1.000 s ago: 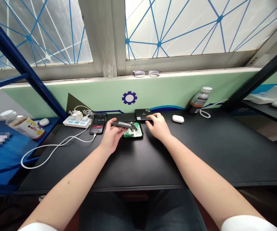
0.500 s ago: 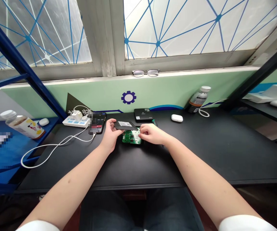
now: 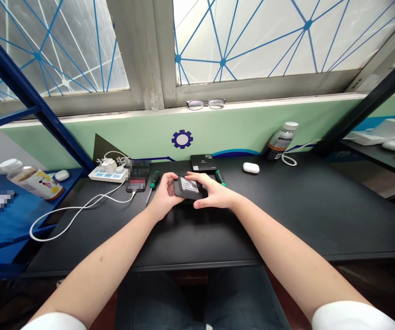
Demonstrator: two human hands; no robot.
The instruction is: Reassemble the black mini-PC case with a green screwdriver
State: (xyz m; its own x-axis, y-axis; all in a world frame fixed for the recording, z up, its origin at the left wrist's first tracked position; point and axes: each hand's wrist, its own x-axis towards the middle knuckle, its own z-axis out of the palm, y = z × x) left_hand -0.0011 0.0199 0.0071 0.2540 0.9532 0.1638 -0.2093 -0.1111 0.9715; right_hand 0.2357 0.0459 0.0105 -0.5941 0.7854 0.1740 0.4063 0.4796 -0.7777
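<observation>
A black plastic cover [image 3: 181,189] with a white printed label lies between my two hands, its label side up. My left hand [image 3: 164,198] grips its left edge, thumb along the near side and fingers at the far side. Across the right part of it my right hand [image 3: 214,190] is curved, fingers on the far edge and thumb near the front. The green circuit board seen earlier is almost wholly hidden beneath the cover. To the left is a screwdriver [image 3: 155,179] with a green and black handle. Another green and black handle [image 3: 220,178] lies just beyond my right hand.
Behind my hands is a flat black box [image 3: 203,162]. A white earphone case [image 3: 251,168] and a bottle [image 3: 282,141] stand to the right. Leftward are a phone [image 3: 137,176], a white power strip [image 3: 107,173] and a looped white cable [image 3: 80,207]. Glasses [image 3: 205,104] rest on the ledge.
The black cover has come down over the green board, hiding it. My right hand has shifted from the board onto the cover. The left screwdriver has come into sight.
</observation>
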